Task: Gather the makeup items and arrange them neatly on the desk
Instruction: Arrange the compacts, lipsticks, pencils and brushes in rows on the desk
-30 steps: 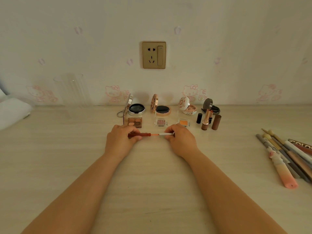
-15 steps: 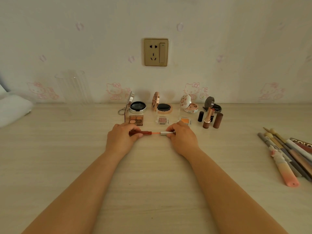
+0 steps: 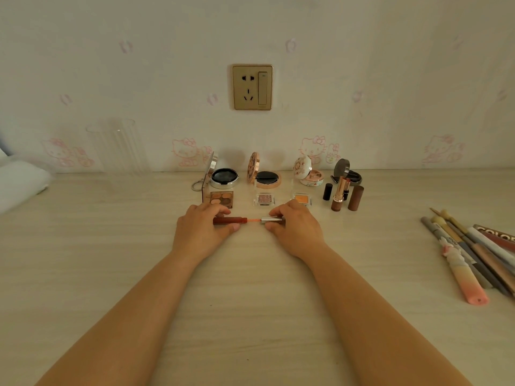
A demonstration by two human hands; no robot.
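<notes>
Red lip-gloss tube [image 3: 230,220] pinched in left hand [image 3: 201,232], silver cap [image 3: 271,219] in right hand [image 3: 296,232], wand drawn slightly further out than a second before, low over bench [image 3: 250,302]; opened, not yet placed.

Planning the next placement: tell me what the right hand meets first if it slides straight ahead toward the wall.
Likely the orange eyeshadow pan, just beyond the right hand; depth is uncertain.

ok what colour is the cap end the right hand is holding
Silver, on the cap pinched by the right hand; the head view, the only one, shows it.
</notes>
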